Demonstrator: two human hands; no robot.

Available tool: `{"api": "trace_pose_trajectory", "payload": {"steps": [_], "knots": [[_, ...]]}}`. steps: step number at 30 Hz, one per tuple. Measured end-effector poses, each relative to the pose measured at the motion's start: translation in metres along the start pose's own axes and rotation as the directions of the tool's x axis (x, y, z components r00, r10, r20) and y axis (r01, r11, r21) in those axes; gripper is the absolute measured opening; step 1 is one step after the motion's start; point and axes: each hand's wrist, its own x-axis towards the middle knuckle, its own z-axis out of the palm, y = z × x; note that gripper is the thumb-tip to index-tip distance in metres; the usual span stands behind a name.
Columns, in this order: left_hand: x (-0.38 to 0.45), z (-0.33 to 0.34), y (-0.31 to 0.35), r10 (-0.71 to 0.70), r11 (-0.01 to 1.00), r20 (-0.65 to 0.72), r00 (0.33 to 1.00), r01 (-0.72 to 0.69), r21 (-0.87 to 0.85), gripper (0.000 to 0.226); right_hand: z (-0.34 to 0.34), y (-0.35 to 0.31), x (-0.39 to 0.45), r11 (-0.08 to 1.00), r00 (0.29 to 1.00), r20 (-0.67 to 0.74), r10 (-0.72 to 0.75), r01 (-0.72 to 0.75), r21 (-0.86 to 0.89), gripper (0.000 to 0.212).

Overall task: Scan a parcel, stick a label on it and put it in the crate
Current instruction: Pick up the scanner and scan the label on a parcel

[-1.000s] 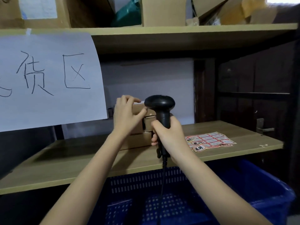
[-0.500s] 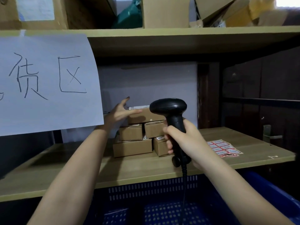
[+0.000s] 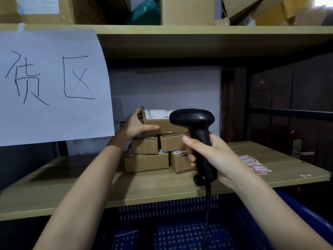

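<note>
Several small cardboard parcels are stacked at the back of the wooden shelf (image 3: 72, 184). The top parcel (image 3: 163, 123) carries a white printed label on its upper face. My left hand (image 3: 137, 126) grips the left end of that top parcel, thumb along its front. My right hand (image 3: 210, 157) holds a black corded barcode scanner (image 3: 195, 123) upright in front of the stack, its head covering the right part of the top parcel. A sheet of red-edged stickers (image 3: 253, 164) lies on the shelf at the right. The blue perforated crate (image 3: 180, 231) stands below the shelf.
A large white paper sign (image 3: 52, 85) with handwritten characters hangs from the upper shelf (image 3: 180, 31) at the left. Cardboard boxes fill the upper shelf. A dark wooden door with a metal handle (image 3: 300, 150) is at the right.
My left hand has closed its grip on the top parcel's left end. The scanner and my right hand have shifted slightly right and nearer, as the view moved closer.
</note>
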Motion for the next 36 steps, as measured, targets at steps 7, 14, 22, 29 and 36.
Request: {"api": "trace_pose_trajectory", "payload": {"steps": [7, 14, 22, 29, 36], "knots": [[-0.047, 0.001, 0.034, 0.308, 0.944, 0.03, 0.951, -0.309, 0.113, 0.106, -0.022, -0.013, -0.021, 1.0, 0.999, -0.032, 0.011, -0.012, -0.019, 0.016], [-0.095, 0.006, 0.052, 0.4, 0.899, 0.151, 0.904, -0.419, 0.126, 0.112, -0.055, -0.024, -0.046, 0.949, 0.989, -0.049, -0.138, 0.118, -0.293, 0.005], [-0.135, 0.0, 0.064, 0.402, 0.875, 0.205, 0.893, -0.44, 0.201, 0.116, -0.086, -0.026, -0.072, 0.803, 0.984, 0.026, -0.177, 0.16, -0.574, 0.033], [-0.149, -0.003, 0.064, 0.426, 0.819, 0.155, 0.891, -0.453, 0.351, 0.112, -0.078, -0.022, -0.087, 0.737, 0.988, 0.066, -0.141, 0.149, -0.659, 0.009], [-0.162, 0.016, 0.068, 0.637, 0.652, -0.153, 0.755, -0.423, 0.63, 0.099, -0.037, 0.014, -0.085, 0.987, 0.986, -0.165, 0.012, -0.039, -0.157, 0.021]]}}
